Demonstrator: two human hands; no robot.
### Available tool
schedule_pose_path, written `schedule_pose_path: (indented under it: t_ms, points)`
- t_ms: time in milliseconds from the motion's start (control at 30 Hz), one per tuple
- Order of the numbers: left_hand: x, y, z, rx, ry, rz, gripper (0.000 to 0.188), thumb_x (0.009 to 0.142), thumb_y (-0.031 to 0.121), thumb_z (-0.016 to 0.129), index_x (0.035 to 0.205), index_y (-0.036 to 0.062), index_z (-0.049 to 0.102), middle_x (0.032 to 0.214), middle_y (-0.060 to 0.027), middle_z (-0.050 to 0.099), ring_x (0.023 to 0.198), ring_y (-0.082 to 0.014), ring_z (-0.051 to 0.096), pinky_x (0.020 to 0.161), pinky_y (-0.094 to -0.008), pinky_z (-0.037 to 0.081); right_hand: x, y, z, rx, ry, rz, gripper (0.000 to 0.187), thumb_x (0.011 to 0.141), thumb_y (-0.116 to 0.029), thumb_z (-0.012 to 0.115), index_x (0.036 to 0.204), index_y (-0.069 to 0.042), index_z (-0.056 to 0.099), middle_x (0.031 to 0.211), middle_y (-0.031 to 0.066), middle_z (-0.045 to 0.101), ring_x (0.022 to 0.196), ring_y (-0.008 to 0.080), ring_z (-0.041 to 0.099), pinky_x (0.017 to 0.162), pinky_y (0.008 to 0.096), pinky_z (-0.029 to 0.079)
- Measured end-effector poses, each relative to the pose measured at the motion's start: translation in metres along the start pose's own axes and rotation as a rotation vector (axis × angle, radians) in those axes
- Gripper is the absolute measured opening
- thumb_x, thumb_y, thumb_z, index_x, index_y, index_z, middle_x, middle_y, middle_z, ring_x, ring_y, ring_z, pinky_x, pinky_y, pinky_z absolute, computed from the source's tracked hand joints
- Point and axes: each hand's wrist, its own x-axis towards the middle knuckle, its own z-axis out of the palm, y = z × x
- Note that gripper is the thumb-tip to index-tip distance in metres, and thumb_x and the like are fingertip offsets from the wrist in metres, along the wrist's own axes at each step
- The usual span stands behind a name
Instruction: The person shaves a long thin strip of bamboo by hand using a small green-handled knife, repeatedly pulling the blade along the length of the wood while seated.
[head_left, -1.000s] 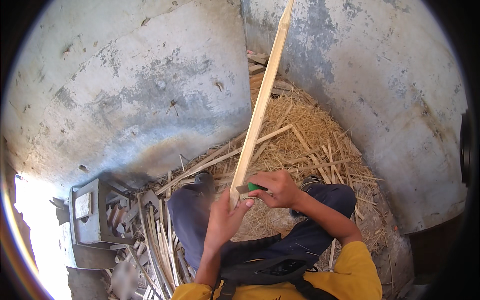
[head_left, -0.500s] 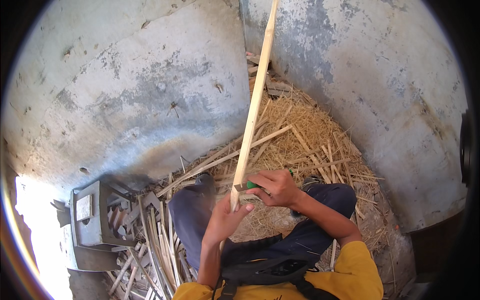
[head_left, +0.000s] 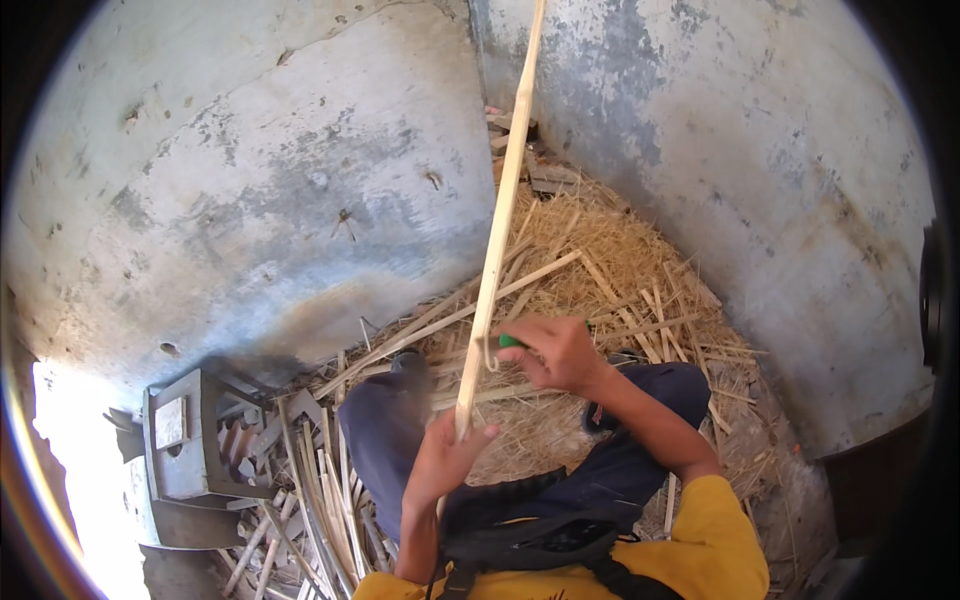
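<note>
One long bamboo strip is slanting up from the person's lap over the floor, its far part running out past the top of the view. Two hands are working on it. The left hand is holding its lower part, fingers curling closed around it while the thumb is sticking out to the right. The right hand is gripping one knife by its green handle, fingers folding tightly over it. The knife's blade is meeting the strip's right edge above the left hand, and one pale curled shaving is hanging there.

Two bent legs are flanking the work, and one black waist pouch is resting at the lap. Beyond, one heap of straw-coloured shavings is filling the floor's far corner, where two peeling walls are meeting. Loose strips, too many to count, are lying across the heap, and more slender strips are lying left of the left leg. One grey box is standing by the floor's left edge.
</note>
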Motion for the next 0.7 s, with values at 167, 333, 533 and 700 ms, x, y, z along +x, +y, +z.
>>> schedule_pose_path:
  t_ms: [167, 333, 533, 700]
  points:
    - [-0.020, -0.025, -0.005, 0.093, -0.056, -0.047, 0.036, 0.098, 0.015, 0.077, 0.082, 0.0121, 0.046, 0.071, 0.0098, 0.042, 0.065, -0.0009, 0.037, 0.054, -0.0226, 0.033, 0.015, 0.049, -0.015, -0.016, 0.193, 0.123, 0.028, 0.100, -0.032, 0.071, 0.110, -0.006, 0.078, 0.076, 0.0070, 0.073, 0.056, 0.0145, 0.062, 0.048, 0.0318, 0.046]
    - [-0.057, -0.066, -0.013, 0.190, -0.126, -0.148, 0.030, 0.100, 0.016, 0.076, 0.083, 0.0105, 0.051, 0.071, 0.0095, 0.044, 0.067, -0.0012, 0.038, 0.056, -0.0230, 0.034, 0.032, 0.110, -0.065, -0.037, 0.213, 0.391, 0.037, 0.108, -0.039, 0.060, 0.115, -0.008, 0.079, 0.066, 0.0004, 0.064, 0.052, 0.0078, 0.043, 0.050, 0.0247, 0.036]
    - [-0.053, -0.064, -0.020, 0.211, 0.009, -0.054, 0.025, 0.106, 0.025, 0.067, 0.093, 0.0061, 0.058, 0.075, 0.0079, 0.049, 0.069, -0.0021, 0.042, 0.059, -0.0236, 0.037, 0.024, 0.090, -0.070, 0.685, 0.217, 0.608, 0.039, 0.110, -0.041, 0.055, 0.118, -0.007, 0.073, 0.064, -0.0044, 0.049, 0.053, 0.0056, 0.036, 0.050, 0.0288, 0.030]
    - [-0.025, -0.048, -0.015, 0.207, 0.122, 0.076, 0.029, 0.110, 0.030, 0.058, 0.094, 0.0059, 0.058, 0.075, 0.0059, 0.050, 0.068, -0.0038, 0.044, 0.059, -0.0251, 0.038, 0.011, 0.085, -0.057, 0.222, -0.177, 0.748, 0.039, 0.109, -0.040, 0.056, 0.116, -0.004, 0.069, 0.072, 0.0005, 0.053, 0.059, 0.0119, 0.046, 0.057, 0.0324, 0.038]
